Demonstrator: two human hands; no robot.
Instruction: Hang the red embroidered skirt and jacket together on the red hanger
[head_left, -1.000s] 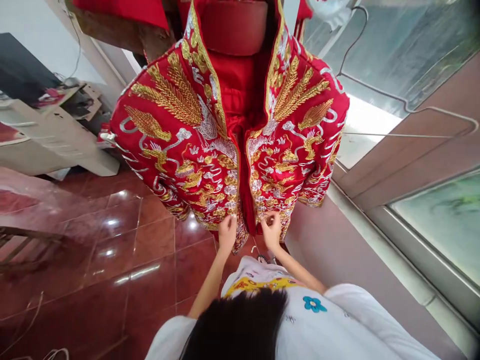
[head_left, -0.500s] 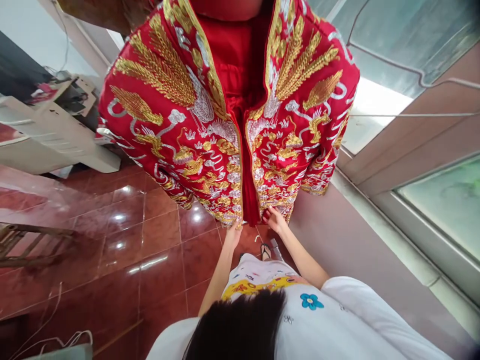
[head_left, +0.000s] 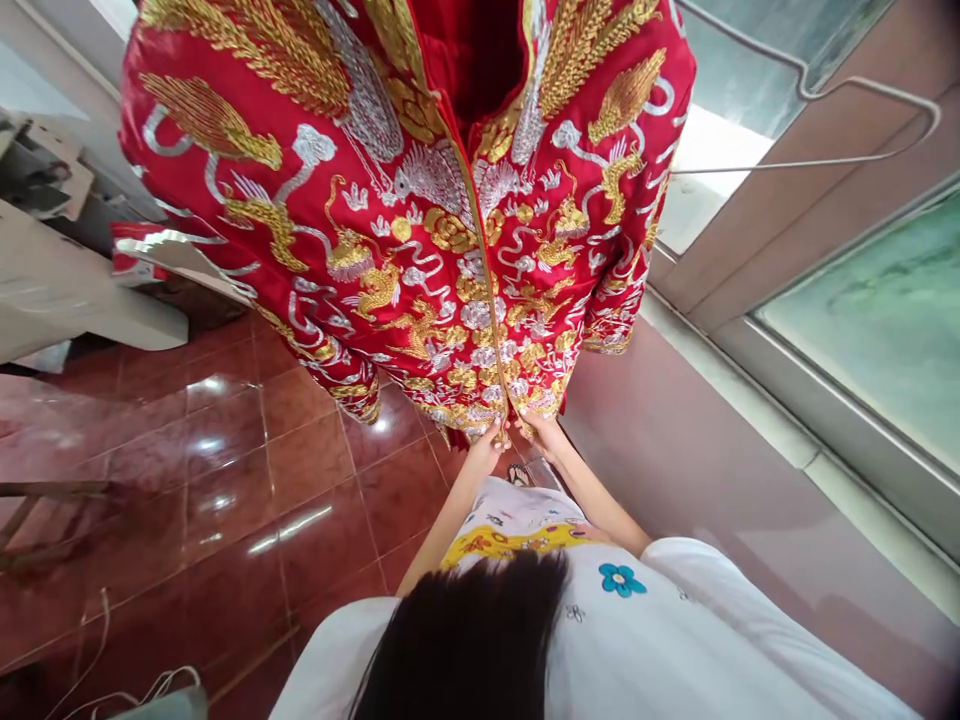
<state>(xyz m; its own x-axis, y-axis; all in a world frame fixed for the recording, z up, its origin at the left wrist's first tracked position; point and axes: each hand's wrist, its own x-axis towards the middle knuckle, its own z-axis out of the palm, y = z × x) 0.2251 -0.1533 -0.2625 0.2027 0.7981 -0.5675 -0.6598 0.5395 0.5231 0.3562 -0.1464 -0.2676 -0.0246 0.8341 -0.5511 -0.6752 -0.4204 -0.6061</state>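
At the far left a pale table point(head_left: 67, 300) stands on the glossy red tiled floor point(head_left: 247, 500), with thin white cords point(head_left: 120, 690) lying on the tiles near the bottom edge. Hanging above the floor, filling the upper middle of the view, is a red jacket point(head_left: 337, 200) thick with gold and silver embroidery; its two front panels meet along a centre seam that runs down to the hem.

At that hem the left hand point(head_left: 486, 448) reaches up, its fingers closed on the bottom edge of the jacket's left-hand panel, just beside the seam. The right hand point(head_left: 541, 434) is right next to it, nearly touching, its fingertips pinching the lower edge of the other panel. Both forearms rise from a white shirt point(head_left: 637, 640) printed with a blue flower, seen below dark hair.

To the right, a plain wall point(head_left: 712, 470) runs up to a window frame point(head_left: 825, 470), and a wire hanger point(head_left: 847, 110) hangs in front of the glass near the jacket's sleeve.
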